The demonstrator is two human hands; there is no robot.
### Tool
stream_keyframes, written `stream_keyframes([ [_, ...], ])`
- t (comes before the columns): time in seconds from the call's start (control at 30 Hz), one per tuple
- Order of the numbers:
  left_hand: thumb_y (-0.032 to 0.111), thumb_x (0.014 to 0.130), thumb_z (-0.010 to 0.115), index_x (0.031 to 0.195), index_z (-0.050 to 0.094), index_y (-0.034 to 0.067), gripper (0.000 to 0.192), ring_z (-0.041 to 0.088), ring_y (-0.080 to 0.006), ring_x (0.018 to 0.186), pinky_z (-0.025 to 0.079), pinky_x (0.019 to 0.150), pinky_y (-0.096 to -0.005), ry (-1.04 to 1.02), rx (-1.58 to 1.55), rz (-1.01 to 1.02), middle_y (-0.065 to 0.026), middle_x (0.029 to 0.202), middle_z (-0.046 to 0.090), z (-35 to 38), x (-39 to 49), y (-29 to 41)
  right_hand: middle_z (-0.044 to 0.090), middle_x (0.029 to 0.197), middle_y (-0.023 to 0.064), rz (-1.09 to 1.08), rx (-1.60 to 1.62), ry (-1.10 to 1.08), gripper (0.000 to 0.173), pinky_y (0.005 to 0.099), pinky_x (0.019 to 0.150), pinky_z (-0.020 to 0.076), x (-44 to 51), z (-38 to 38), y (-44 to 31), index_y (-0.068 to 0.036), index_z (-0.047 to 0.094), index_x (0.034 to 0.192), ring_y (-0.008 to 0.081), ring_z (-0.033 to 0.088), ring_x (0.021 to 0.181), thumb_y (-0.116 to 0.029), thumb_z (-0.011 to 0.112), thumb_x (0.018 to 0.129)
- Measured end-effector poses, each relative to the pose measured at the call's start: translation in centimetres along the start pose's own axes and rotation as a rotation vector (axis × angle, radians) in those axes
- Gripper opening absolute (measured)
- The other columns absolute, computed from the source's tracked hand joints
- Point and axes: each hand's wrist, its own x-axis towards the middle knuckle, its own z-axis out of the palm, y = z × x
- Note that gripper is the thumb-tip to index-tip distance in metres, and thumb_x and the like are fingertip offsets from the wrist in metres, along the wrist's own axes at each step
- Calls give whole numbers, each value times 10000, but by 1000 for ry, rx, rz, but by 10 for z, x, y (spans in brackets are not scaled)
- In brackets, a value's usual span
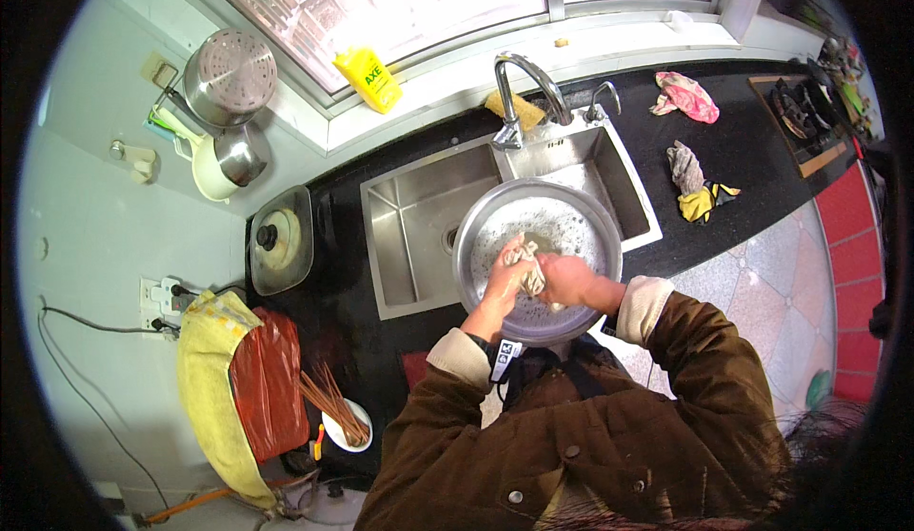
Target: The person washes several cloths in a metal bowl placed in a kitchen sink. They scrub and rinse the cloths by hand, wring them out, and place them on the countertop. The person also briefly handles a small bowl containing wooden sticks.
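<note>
A wet, pale cloth [530, 274] is bunched up between my two hands. My left hand [502, 285] grips it from the left, and my right hand [571, 281] presses on its other side; the right fingertips are hidden. Both hands are inside a round metal basin [466, 245] holding cloudy water with patches of suds. The basin overlaps the front of a double-bowl steel sink [407, 245], covering part of both bowls. Behind it rises a curved chrome faucet [508, 88], with a yellow sponge [527, 111] at its base.
Right on the black counter lie a pink-and-white cloth [685, 97], a greyish cloth [687, 167] and a yellow-and-black one [698, 204]. Left are a lidded pan [285, 245], a red plastic-covered object [270, 388] and a white bowl [368, 435] with chopsticks. A yellow bottle [369, 80] stands on the sill.
</note>
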Motion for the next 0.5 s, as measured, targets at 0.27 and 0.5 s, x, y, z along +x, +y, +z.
stream_keyframes([
  [0.27, 266, 765, 733, 1110, 512, 120, 436, 616, -172, 732, 489, 534, -296, 336, 114, -152, -65, 981, 601, 7, -12, 4, 570, 965, 147, -73, -318, 135, 420, 373, 713, 526, 7, 7, -17, -4, 518, 1101, 281, 602, 884, -171, 622, 730],
  [0.5, 92, 671, 765, 821, 583, 71, 237, 582, -201, 785, 472, 667, -311, 286, 794, 751, -72, 870, 588, 6, -15, 38, 511, 1155, 102, 77, 1502, 183, 644, 311, 805, 439, 8, 10, 19, -49, 365, 1350, 198, 514, 981, -459, 528, 881],
])
